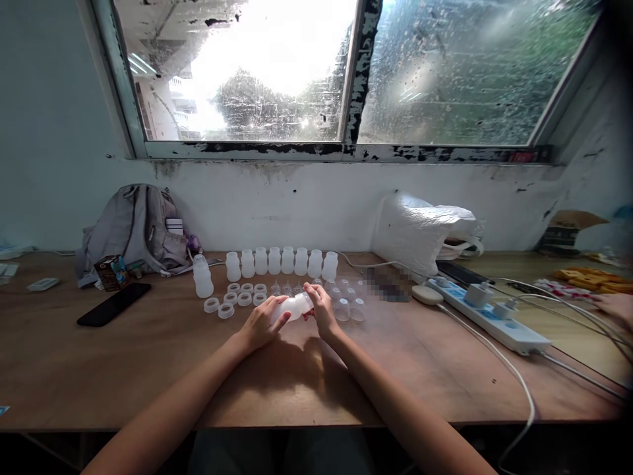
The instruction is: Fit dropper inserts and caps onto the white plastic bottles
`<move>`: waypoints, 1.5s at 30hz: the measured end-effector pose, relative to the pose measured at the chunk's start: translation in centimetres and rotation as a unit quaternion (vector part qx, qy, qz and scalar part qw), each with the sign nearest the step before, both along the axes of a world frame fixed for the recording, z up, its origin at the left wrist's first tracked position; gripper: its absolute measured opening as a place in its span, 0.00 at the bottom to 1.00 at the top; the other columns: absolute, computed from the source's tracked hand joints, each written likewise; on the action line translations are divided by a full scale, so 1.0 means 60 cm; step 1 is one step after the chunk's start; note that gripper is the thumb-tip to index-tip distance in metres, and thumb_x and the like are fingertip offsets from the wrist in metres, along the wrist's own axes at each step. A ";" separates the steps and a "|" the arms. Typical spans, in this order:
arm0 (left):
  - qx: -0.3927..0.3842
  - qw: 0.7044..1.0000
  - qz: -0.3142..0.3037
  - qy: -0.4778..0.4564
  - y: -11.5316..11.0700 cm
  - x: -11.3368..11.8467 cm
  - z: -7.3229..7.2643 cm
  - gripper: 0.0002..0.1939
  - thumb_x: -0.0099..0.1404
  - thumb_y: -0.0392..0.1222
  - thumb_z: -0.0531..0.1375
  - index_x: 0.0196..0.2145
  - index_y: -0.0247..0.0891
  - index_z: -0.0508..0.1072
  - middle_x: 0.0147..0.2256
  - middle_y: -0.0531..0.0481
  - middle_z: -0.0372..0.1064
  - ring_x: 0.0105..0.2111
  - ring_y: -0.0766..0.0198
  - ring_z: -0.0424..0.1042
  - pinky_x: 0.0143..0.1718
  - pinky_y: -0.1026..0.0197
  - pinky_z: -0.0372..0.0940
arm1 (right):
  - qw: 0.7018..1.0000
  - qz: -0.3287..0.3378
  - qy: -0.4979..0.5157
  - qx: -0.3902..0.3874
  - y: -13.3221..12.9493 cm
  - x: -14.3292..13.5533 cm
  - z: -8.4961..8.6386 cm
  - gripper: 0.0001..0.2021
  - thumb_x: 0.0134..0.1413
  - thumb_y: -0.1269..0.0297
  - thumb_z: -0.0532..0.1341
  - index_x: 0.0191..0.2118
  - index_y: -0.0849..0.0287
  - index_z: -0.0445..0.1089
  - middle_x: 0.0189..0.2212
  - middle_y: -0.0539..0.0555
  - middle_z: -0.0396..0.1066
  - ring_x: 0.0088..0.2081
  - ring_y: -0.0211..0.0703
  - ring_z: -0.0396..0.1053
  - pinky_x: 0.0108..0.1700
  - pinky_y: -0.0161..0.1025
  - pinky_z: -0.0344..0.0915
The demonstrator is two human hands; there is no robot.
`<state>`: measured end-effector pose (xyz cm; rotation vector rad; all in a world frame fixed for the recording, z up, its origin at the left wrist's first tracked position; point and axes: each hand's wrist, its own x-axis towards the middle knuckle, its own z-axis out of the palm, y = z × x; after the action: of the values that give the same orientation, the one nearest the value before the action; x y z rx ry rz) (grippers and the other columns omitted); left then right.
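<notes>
A frosted white baby bottle [293,307] lies tilted on its side between my hands, just above the table. My left hand [262,323] wraps round its body. My right hand [322,311] closes round the end on the right, so the fingers hide most of that end. Behind stands a row of open frosted bottles [274,261]. To the left of my hands lie several white collar rings [244,299]. Clear nipples [287,288] sit just beyond the held bottle, partly covered by my hands. Clear domed caps [357,310] stand to the right. One capped bottle [202,277] is at the left.
At the left are a grey backpack [136,227], a small carton [111,272] and a black phone [115,305]. On the right lie a white plastic bag [420,231], a power strip [489,316] and trailing cables. Another person's hand [617,307] shows at the far right edge.
</notes>
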<state>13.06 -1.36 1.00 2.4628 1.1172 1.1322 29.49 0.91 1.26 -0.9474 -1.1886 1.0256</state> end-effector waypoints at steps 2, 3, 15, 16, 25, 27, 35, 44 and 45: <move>-0.025 0.999 -0.021 0.007 0.003 -0.002 -0.002 0.22 0.62 0.47 0.46 0.53 0.38 0.55 0.47 0.43 0.58 0.46 0.59 0.60 0.48 0.57 0.56 | 1.000 0.017 0.022 -0.003 0.006 0.003 0.002 0.18 0.43 0.48 0.55 0.30 0.60 0.62 0.19 0.47 0.60 0.19 0.34 0.59 0.18 0.32 0.57; -0.038 0.999 -0.033 0.006 0.006 -0.003 -0.004 0.23 0.63 0.46 0.45 0.54 0.38 0.52 0.49 0.43 0.55 0.48 0.59 0.58 0.50 0.56 0.54 | 0.999 0.035 0.025 0.006 0.007 0.004 0.003 0.18 0.43 0.48 0.56 0.31 0.60 0.62 0.21 0.48 0.62 0.21 0.35 0.61 0.21 0.32 0.59; -0.121 0.983 -0.109 -0.082 0.022 0.005 -0.027 0.27 0.59 0.45 0.53 0.54 0.39 0.48 0.50 0.41 0.55 0.48 0.56 0.59 0.48 0.52 0.57 | 0.988 0.147 0.010 0.051 -0.001 0.006 0.012 0.20 0.51 0.49 0.49 0.41 0.58 0.65 0.42 0.56 0.67 0.44 0.46 0.63 0.43 0.42 0.58; -0.100 0.987 -0.100 -0.078 0.022 0.003 -0.023 0.30 0.58 0.46 0.54 0.55 0.39 0.46 0.51 0.40 0.53 0.48 0.55 0.58 0.48 0.52 0.57 | 0.989 0.141 0.014 0.049 0.001 0.006 0.010 0.20 0.51 0.49 0.49 0.42 0.58 0.65 0.42 0.57 0.67 0.44 0.46 0.63 0.43 0.42 0.58; 0.019 0.999 -0.020 0.046 0.040 0.007 0.124 0.20 0.55 0.49 0.55 0.44 0.38 0.64 0.40 0.46 0.63 0.35 0.63 0.65 0.35 0.61 0.63 | 0.996 0.077 -0.017 0.052 0.015 0.013 -0.002 0.19 0.51 0.51 0.49 0.40 0.59 0.65 0.36 0.57 0.69 0.40 0.45 0.64 0.39 0.41 0.59; -0.005 0.992 -0.026 0.125 0.043 0.013 0.154 0.16 0.55 0.50 0.54 0.39 0.38 0.67 0.34 0.48 0.66 0.32 0.64 0.66 0.33 0.62 0.62 | 0.996 0.067 -0.027 0.049 0.015 0.015 0.000 0.19 0.50 0.51 0.49 0.39 0.59 0.65 0.35 0.57 0.69 0.39 0.44 0.65 0.38 0.40 0.59; 0.003 0.978 0.083 0.191 0.091 -0.063 0.231 0.17 0.55 0.50 0.52 0.36 0.38 0.70 0.32 0.50 0.70 0.33 0.64 0.67 0.34 0.64 0.61 | 0.995 0.031 -0.082 0.057 0.014 0.014 0.000 0.18 0.48 0.50 0.51 0.36 0.60 0.66 0.33 0.56 0.69 0.36 0.43 0.65 0.35 0.38 0.60; -0.053 0.924 0.273 0.261 0.163 -0.183 0.236 0.18 0.53 0.48 0.53 0.39 0.37 0.70 0.37 0.47 0.70 0.37 0.59 0.68 0.34 0.65 0.61 | 0.977 0.037 -0.178 0.108 0.017 0.012 -0.015 0.16 0.49 0.52 0.52 0.36 0.59 0.66 0.32 0.55 0.69 0.36 0.42 0.66 0.38 0.38 0.60; -0.057 0.914 0.295 0.271 0.169 -0.189 0.231 0.18 0.53 0.48 0.53 0.38 0.37 0.71 0.38 0.46 0.70 0.38 0.58 0.68 0.35 0.65 0.61 | 0.976 0.035 -0.185 0.107 0.017 0.012 -0.015 0.16 0.49 0.52 0.52 0.36 0.59 0.66 0.32 0.55 0.69 0.36 0.42 0.66 0.38 0.38 0.60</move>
<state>1.74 8.79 14.87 2.4736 2.1202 0.4418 30.20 1.91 0.34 -0.9551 -1.6170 0.7742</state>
